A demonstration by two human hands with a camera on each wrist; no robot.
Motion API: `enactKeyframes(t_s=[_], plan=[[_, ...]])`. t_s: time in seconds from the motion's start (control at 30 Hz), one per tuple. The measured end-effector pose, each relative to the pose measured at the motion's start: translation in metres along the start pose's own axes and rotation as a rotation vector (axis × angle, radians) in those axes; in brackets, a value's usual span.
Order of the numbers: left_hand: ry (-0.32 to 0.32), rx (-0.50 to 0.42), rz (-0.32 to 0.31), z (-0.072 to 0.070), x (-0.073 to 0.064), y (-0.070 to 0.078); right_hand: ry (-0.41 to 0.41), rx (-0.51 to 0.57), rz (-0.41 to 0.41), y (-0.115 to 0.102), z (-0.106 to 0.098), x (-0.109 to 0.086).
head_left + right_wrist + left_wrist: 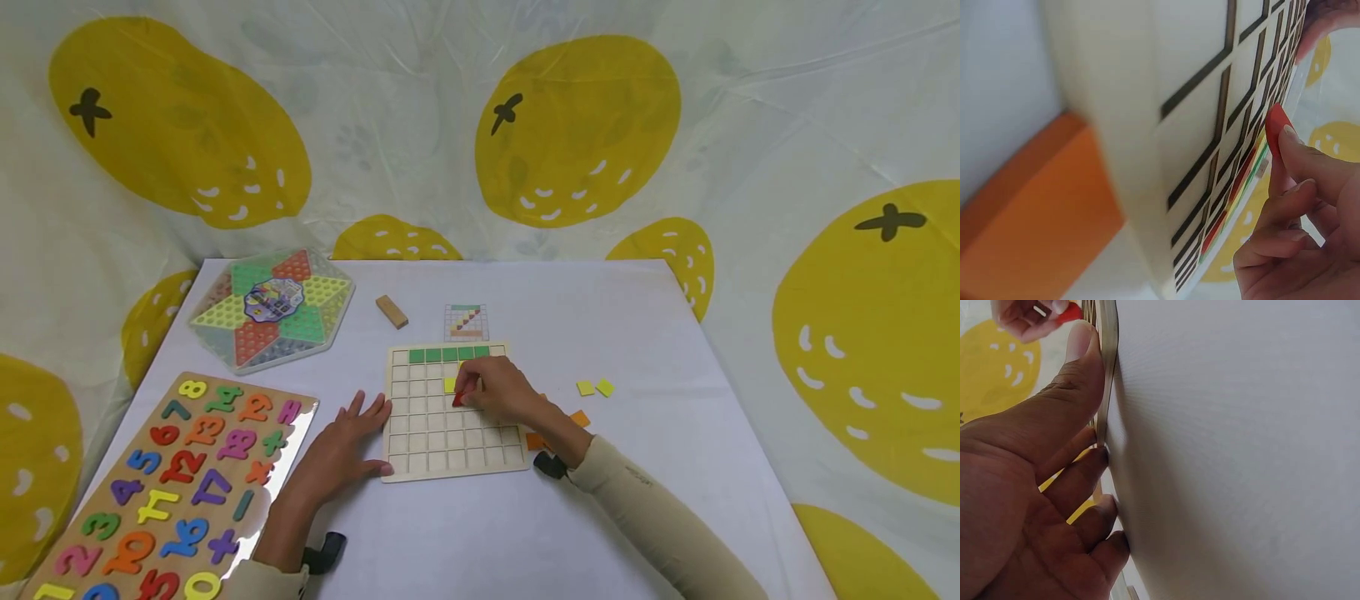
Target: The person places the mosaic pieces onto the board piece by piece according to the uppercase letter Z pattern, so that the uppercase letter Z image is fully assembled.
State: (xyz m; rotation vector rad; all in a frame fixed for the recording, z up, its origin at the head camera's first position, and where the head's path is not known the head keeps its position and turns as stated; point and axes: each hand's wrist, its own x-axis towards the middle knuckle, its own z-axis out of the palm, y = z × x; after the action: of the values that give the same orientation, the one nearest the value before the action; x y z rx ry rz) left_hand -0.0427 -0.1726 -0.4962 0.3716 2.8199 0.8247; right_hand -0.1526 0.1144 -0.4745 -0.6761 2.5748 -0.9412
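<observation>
A wooden grid board [420, 442] lies mid-table, its top row filled with green tiles [448, 354] and one yellow tile [449, 384] below them. My right hand [491, 393] hovers over the grid and pinches a red tile [458, 399] between thumb and fingers; the red tile [1275, 128] shows at my fingertips just above the board [1197, 125]. My left hand [352, 437] lies flat on the table with fingers spread, thumb [1079, 362] and fingertips pressed against the board's left edge [1107, 375].
A pattern card [466, 322] lies behind the board, a wooden block [392, 312] to its left. Yellow tiles [595, 387] and orange tiles [579, 418] sit to the right. A star-shaped checkers board [270, 307] and a number puzzle [172, 483] occupy the left side.
</observation>
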Motion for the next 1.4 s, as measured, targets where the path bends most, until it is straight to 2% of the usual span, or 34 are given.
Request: enactKeyframes(t_s=[0.23, 0.43, 0.87, 1.17, 1.4], plan=[[0.002, -0.003, -0.004, 0.001, 0.001, -0.002, -0.022, 0.001, -0.04, -0.006, 0.006, 0.008], [0.005, -0.01, 0.004, 0.0, 0.0, -0.002, -0.041, -0.035, -0.018, -0.006, 0.01, 0.014], [0.005, -0.001, 0.003, 0.0, 0.0, -0.002, -0.01, -0.032, 0.013, -0.005, 0.012, 0.015], [0.005, -0.007, -0.001, 0.001, 0.0, -0.002, 0.084, -0.036, -0.009, -0.002, -0.004, 0.006], [0.005, -0.004, -0.012, 0.003, 0.001, -0.003, 0.124, 0.02, 0.006, 0.009, -0.023, -0.006]])
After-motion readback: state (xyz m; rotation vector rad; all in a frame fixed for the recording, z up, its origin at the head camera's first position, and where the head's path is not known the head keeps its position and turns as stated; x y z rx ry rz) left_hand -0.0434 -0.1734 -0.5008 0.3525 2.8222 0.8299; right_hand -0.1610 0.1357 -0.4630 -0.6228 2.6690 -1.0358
